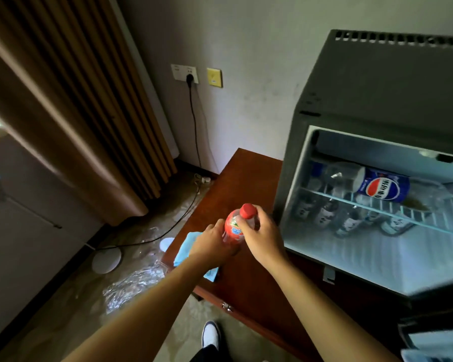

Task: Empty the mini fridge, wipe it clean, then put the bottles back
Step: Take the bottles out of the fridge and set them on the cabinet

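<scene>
A clear bottle with a red cap and red label (234, 227) stands upright over the dark wooden cabinet top (236, 184), left of the open grey mini fridge (364, 105). My left hand (212, 246) wraps its lower body and my right hand (262, 236) grips its shoulder just under the cap. Inside the fridge a blue-labelled cola bottle (382, 188) lies on the wire shelf (377, 210), and several clear water bottles (351, 218) lie beneath it. A light blue cloth (187, 246) lies on the cabinet under my left hand.
Brown curtains (71, 113) hang at the left. A black power cord (194, 121) runs from a wall socket down to the floor. A white round lamp base (106, 259) and crumpled clear plastic (134, 286) sit on the floor. My shoe (211, 334) is near the cabinet's front edge.
</scene>
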`<state>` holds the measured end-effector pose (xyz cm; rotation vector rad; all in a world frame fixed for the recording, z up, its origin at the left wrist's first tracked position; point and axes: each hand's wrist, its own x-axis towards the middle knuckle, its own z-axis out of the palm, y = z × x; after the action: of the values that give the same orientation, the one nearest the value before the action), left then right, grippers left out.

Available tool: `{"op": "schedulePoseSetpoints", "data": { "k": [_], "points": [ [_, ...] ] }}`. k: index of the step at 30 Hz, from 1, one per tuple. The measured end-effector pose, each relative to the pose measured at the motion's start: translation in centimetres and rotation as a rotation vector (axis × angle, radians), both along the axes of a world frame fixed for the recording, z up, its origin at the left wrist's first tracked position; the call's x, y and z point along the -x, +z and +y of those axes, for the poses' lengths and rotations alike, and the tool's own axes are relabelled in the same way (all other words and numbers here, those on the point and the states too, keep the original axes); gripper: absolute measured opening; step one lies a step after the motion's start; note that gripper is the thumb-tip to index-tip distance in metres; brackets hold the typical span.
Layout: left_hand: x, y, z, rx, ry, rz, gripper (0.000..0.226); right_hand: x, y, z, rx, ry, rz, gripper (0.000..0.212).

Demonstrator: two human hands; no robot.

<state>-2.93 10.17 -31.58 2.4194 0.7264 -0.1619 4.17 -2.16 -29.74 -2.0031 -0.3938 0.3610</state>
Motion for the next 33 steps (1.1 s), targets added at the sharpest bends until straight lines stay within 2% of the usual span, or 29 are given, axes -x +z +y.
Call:
{"op": "schedulePoseSetpoints", "data": {
  "k": [6,15,21,33],
  "points": [
    [-0.9,-1.1,4.9,0.019,-0.029,-0.035,0.050,-1.3,-1.1,4.0,0.020,0.110,0.186,0.069],
    [-6.4,-3.9,11.9,0.126,-0.123,0.003,0.051,-5.4,-2.4,11.0,0.044,-0.047,0.207,0.057],
    [-10.6,-5.3,15.8,0.161,-0.150,0.040,0.047,-8.5,-2.9,15.0,0.160,-0.144,0.136,0.072],
    [-17.0,-6.2,18.7,0.333,-0.195,0.211,0.035,-14.1,-4.8,18.4,0.257,-0.181,0.174,0.076]
  ]
}}
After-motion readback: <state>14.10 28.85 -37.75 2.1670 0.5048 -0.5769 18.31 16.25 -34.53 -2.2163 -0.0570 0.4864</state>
